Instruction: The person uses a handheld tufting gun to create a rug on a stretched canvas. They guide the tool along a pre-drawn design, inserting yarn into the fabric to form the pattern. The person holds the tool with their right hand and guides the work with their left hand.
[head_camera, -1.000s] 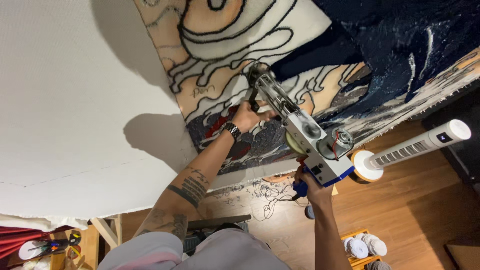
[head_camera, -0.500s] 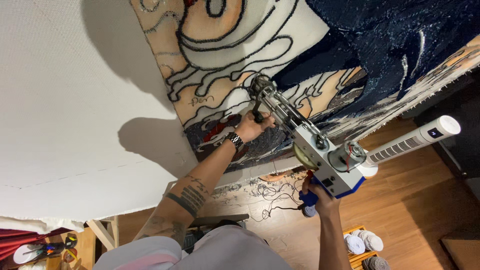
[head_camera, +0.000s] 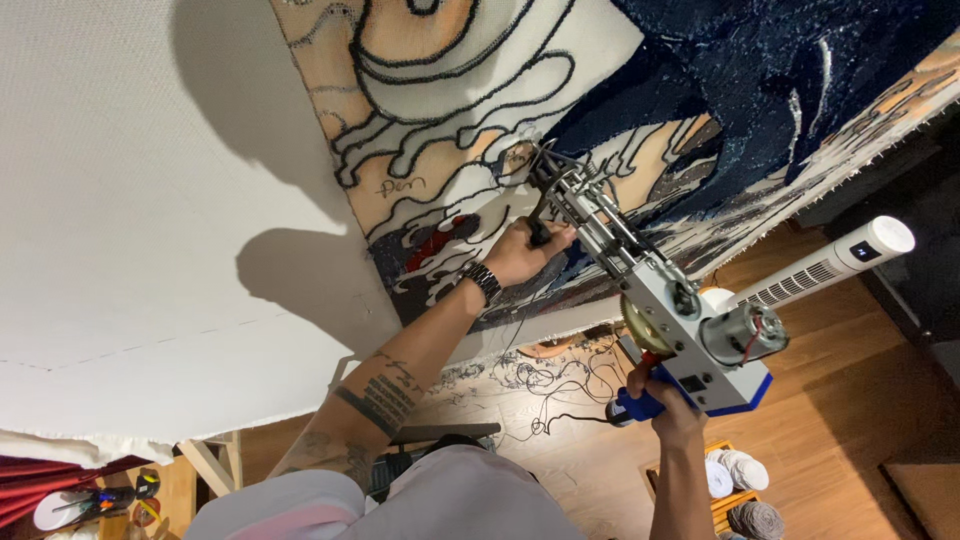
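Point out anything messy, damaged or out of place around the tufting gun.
Loose dark yarn lies tangled on the wooden floor below the cloth. Otherwise nothing stands out: the left hand holds the tufting gun near its front and the right hand grips its blue handle.

Tufting gun (head_camera: 660, 300) on canvas (head_camera: 150, 200), both hands gripping

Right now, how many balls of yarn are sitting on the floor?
3. Two white yarn balls lie side by side in a yellow crate near the bottom right, and a grey one sits just below them at the picture's edge. More may be hidden out of view.
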